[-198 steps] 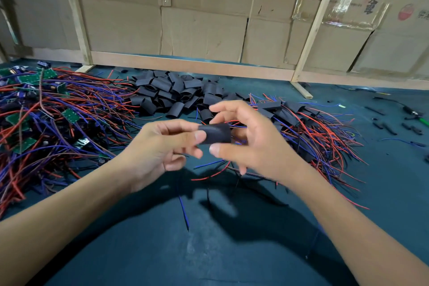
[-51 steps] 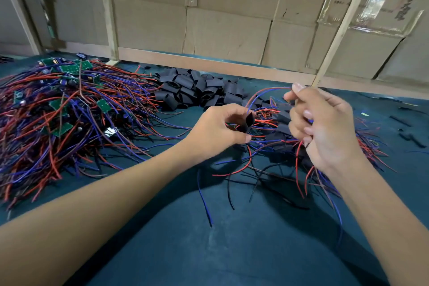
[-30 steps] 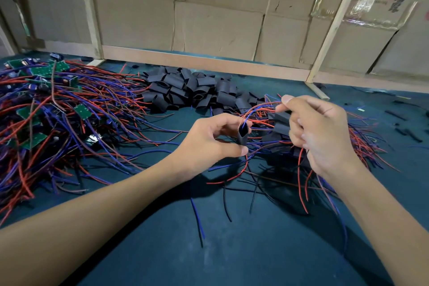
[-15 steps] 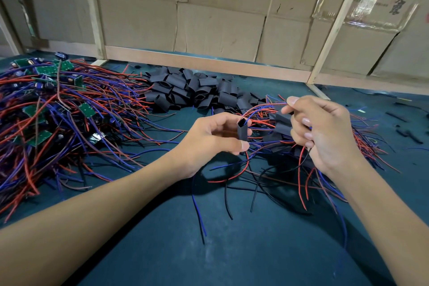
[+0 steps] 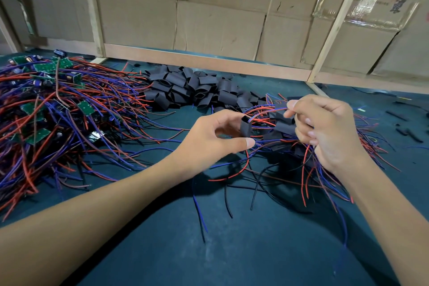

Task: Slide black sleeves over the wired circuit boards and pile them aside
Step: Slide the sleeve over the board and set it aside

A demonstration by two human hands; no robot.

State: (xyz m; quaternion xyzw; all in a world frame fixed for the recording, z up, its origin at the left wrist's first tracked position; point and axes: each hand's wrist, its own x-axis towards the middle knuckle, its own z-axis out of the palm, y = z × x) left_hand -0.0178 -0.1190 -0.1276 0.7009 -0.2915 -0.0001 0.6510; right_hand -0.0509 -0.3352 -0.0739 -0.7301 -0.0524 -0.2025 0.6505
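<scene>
Sleeve (image 5: 245, 126) in left hand (image 5: 209, 144), wires (image 5: 262, 116) in right hand (image 5: 329, 132).

black sleeve (image 5: 245, 126), red and blue wires (image 5: 97, 100)

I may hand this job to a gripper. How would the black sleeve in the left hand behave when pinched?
The black sleeve probably squashes easily: loose ones in the sleeve pile lie flattened or bent. It looks thin-walled, so likely very light. The left hand holds it with its mouth open, so a hard pinch could close it on the wires.
</scene>
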